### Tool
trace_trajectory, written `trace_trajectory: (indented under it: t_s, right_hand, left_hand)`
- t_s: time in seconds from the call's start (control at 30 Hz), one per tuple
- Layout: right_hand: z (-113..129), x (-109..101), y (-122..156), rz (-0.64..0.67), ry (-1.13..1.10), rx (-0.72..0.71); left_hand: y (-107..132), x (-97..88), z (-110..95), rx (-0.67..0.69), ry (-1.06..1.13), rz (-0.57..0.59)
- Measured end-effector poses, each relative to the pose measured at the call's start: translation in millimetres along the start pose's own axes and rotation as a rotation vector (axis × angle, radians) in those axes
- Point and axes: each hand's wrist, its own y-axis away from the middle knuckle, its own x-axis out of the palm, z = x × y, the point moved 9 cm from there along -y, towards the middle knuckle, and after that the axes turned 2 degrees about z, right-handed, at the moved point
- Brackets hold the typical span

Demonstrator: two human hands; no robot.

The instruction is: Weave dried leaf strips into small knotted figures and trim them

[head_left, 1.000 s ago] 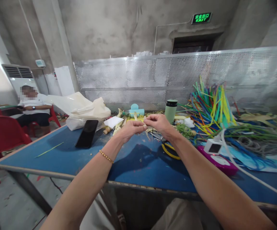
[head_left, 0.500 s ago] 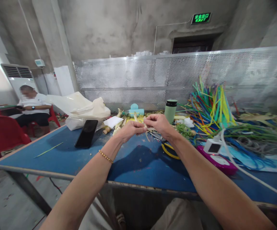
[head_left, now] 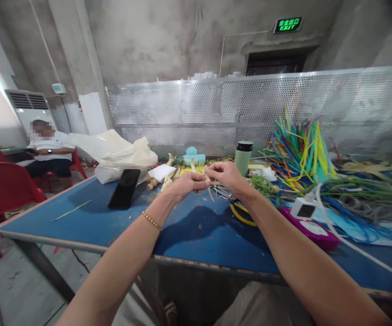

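Observation:
My left hand (head_left: 189, 184) and my right hand (head_left: 226, 175) meet above the middle of the blue table (head_left: 185, 235). Both pinch a pale, straw-coloured strip (head_left: 210, 192) whose loose ends stick out between the fingertips; the parts under the fingers are hidden. Just below my right wrist lie scissors with yellow handles (head_left: 241, 216), partly covered by the forearm. Behind my left hand are pale dried husk pieces (head_left: 167, 182) and a white piece of paper (head_left: 162, 172). A green bottle with a black lid (head_left: 243, 158) stands upright behind my right hand.
A black phone (head_left: 124, 189) and white plastic bags (head_left: 124, 154) lie left. At right are a bundle of coloured strips (head_left: 301, 149), a purple power strip (head_left: 325, 237) with a white charger and cable, and green stems (head_left: 359, 188). A person (head_left: 51, 147) sits beyond the table's left end.
My hands stay together, pinching the strip; one loose end now hangs a little lower below the fingers. The whole view has shifted slightly.

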Motion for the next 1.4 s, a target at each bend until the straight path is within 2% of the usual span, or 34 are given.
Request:
trace_trajectory:
  t_s: [0.07,0.13,0.2,0.27,0.4,0.53,0.67,0.87,1.07,1.23,1.4]
  right_hand:
    - [5,-11,-1,-0.102,0.125,-0.069]
    - [11,-24,0,-0.237,0.275,-0.143]
    - [15,-28,2,-0.303,0.389,-0.190]
    - [16,-23,2,-0.271,0.426,-0.203]
    - [19,1,3,-0.093,0.373,-0.208]
    - [22,15,6,-0.003,0.328,-0.197]
    - [13,24,6,0.080,0.347,-0.136]
    - [-7,38,8,0.175,0.310,-0.012]
    - [-14,37,10,0.144,0.129,0.116]
    - [-13,35,10,0.127,0.083,0.137]
    - [-9,36,9,0.135,0.064,0.075]
  left_hand:
    - [-2,-7.7,6,-0.028,0.103,-0.078]
    - [-3,-21.2,13,-0.061,0.203,-0.208]
    - [-3,-32.1,19,-0.086,0.286,-0.306]
    - [-3,-36.3,23,-0.117,0.346,-0.338]
    - [-1,-35.0,26,-0.188,0.386,-0.351]
    - [1,-37.1,23,-0.175,0.384,-0.409]
    - [4,-45.2,27,-0.158,0.387,-0.516]
    - [0,-39.7,18,0.025,0.463,-0.475]
    - [-3,-32.8,12,0.067,0.475,-0.422]
    - [-1,-37.6,7,0.137,0.479,-0.457]
    - [-2,-37.8,4,0.173,0.429,-0.424]
